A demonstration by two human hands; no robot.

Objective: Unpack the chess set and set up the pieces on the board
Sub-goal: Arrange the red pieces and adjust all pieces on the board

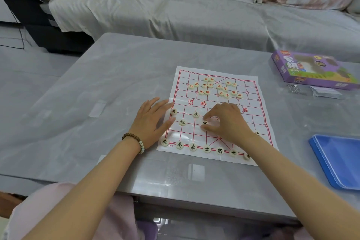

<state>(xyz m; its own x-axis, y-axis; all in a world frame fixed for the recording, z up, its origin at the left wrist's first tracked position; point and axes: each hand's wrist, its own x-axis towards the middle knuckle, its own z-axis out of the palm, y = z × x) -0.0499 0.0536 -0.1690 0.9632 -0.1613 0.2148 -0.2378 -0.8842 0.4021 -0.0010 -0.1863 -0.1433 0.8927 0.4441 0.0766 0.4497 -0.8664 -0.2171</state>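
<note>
Right fingers curled, thumb and index closed on a black-marked xiangqi piece; its character is partly hidden. My right hand sits over the near half of the board sheet, and the piece is on the sheet one rank short of the river. My left hand lies flat, fingers straight and apart, pressing the sheet's left edge.

Handling guess: small, light, hard, smooth discs that could slide on the glossy sheet. Pinch by the rim. The sheet looks thin and floppy, so it needs holding down.

Near row reads 車 馬 象 士 將 士, then my arm covers the rest. Two 卒 and one 炮 sit left of my grip. Red pieces sit in a loose cluster on the far half, unsorted. River text: 汉界 and 楚.

Purple box far right reads 象棋, with a clear plastic bag beside it. A blue tray lies right on the grey table.
</note>
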